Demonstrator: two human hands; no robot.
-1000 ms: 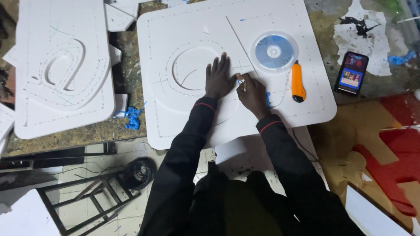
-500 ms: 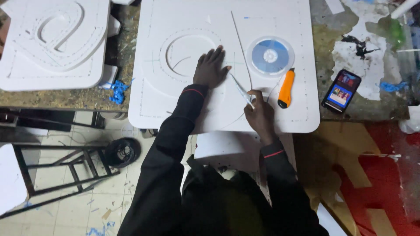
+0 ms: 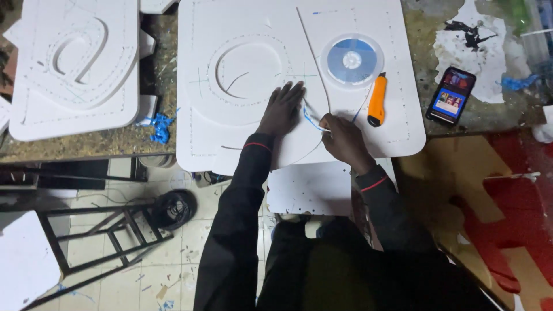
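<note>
The left hand [image 3: 282,109] lies flat and open on the white foam board [image 3: 242,132] while the right hand [image 3: 343,138] pinches a thin blue-and-white strip [image 3: 314,120] (a round clear case [image 3: 352,60] holding a blue disc sits nearby).

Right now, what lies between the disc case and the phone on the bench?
In the head view, the orange utility knife lies on the white board between the disc case and the phone, nearer the disc case.

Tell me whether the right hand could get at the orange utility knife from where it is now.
Probably yes. The orange utility knife lies on the white foam board just up and to the right of the right hand, with only bare board between them. That hand already pinches a thin blue-and-white strip.
</note>
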